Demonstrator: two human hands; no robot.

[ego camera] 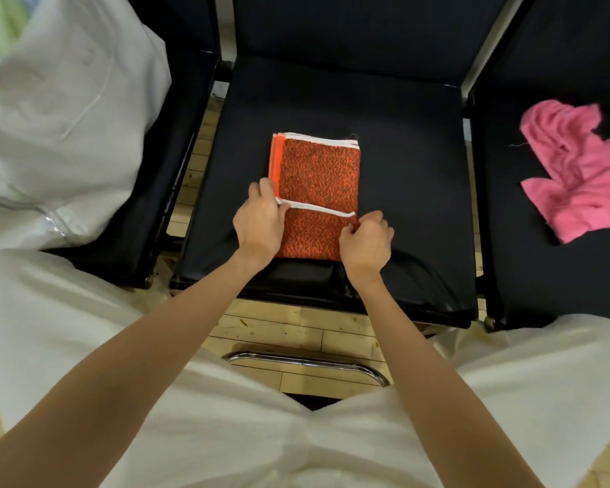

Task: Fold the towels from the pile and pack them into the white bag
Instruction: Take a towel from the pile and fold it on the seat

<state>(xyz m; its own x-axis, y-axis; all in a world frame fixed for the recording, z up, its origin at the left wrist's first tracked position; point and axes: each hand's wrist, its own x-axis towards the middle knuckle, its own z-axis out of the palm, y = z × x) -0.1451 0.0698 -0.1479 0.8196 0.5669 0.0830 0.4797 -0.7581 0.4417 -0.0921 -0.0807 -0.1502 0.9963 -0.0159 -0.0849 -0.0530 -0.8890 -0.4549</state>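
Two hands, left hand (259, 220) and right hand (366, 239), pinch the white-hemmed near flap of the orange towel (317, 177) on the middle seat (409, 191); soft and light, probably best gripped at corners.

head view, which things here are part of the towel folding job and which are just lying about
Part of the job: orange towel, pink towel, white bag, left hand, right hand.

Just there: black chairs, wooden floor, chrome bar.
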